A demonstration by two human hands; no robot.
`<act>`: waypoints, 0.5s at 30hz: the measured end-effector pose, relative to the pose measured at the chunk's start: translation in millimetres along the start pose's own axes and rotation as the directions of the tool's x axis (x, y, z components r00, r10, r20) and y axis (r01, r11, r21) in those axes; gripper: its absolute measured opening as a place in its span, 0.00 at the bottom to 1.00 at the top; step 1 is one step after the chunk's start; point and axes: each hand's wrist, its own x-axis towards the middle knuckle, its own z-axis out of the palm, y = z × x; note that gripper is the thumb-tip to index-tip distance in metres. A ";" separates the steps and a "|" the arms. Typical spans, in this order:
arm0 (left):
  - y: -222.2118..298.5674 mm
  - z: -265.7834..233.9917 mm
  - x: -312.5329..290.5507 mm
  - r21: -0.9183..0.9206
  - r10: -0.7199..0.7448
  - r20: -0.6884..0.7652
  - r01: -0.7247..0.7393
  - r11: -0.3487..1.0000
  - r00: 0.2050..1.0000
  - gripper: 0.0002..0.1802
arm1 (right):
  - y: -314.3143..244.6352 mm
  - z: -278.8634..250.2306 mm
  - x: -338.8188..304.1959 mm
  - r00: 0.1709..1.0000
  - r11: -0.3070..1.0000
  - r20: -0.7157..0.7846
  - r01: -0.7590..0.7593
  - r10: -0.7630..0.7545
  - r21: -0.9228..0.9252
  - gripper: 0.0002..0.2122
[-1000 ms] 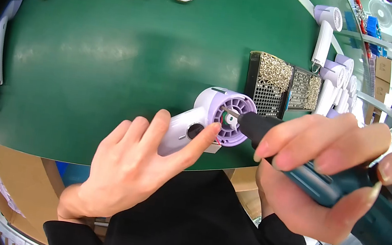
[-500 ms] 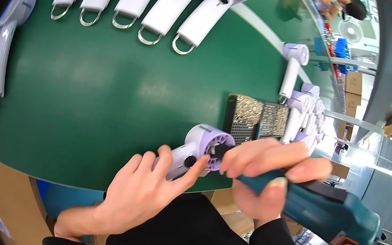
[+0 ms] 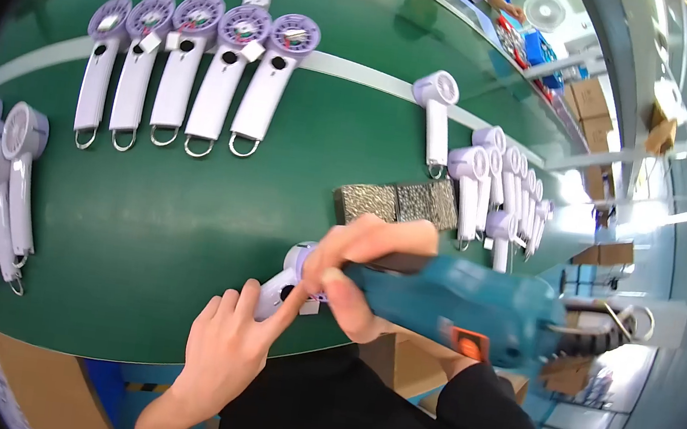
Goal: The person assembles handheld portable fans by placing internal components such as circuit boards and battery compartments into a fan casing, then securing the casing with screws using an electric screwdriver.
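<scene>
My left hand point(image 3: 229, 342) is closed on a white and lilac handheld fan point(image 3: 272, 294) near the bench's front edge, its fingers lying along the handle. A teal electric screwdriver point(image 3: 453, 303) is gripped in my right hand point(image 3: 364, 260), its body sloping out to the right and its rear end smeared by motion. The driver's front end points at the fan's round head. My right fingers cover most of that head and the bit, so whether the bit touches it is hidden.
Beyond the hands lies a black tray of small screws point(image 3: 401, 202). Several open-headed fans point(image 3: 213, 91) stand in a row across the far side of the green bench point(image 3: 161, 235). More fans cluster at the right point(image 3: 472, 183) and left point(image 3: 21, 149). Cardboard boxes point(image 3: 592, 108) stand beyond.
The view has shifted, bringing the far row of fans fully into sight. My right hand and the screwdriver now cover most of the fan head, and the driver lies more level.
</scene>
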 end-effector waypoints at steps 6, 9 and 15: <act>19.9 -15.6 12.1 -0.169 -0.176 0.032 0.179 0.969 0.984 0.33 | -61.6 -42.8 7.8 0.941 0.961 -0.212 0.275 -0.263 0.025 0.15; 24.4 -21.9 23.0 -0.231 -0.241 -0.116 0.210 0.950 0.964 0.32 | -85.2 -90.7 -6.2 0.857 0.958 -0.453 0.287 -0.246 0.024 0.14; 4.9 -7.2 123.5 -0.304 -0.105 -0.166 0.051 0.951 0.980 0.36 | -80.6 -187.7 -75.9 0.506 0.995 -0.859 0.008 0.080 0.097 0.15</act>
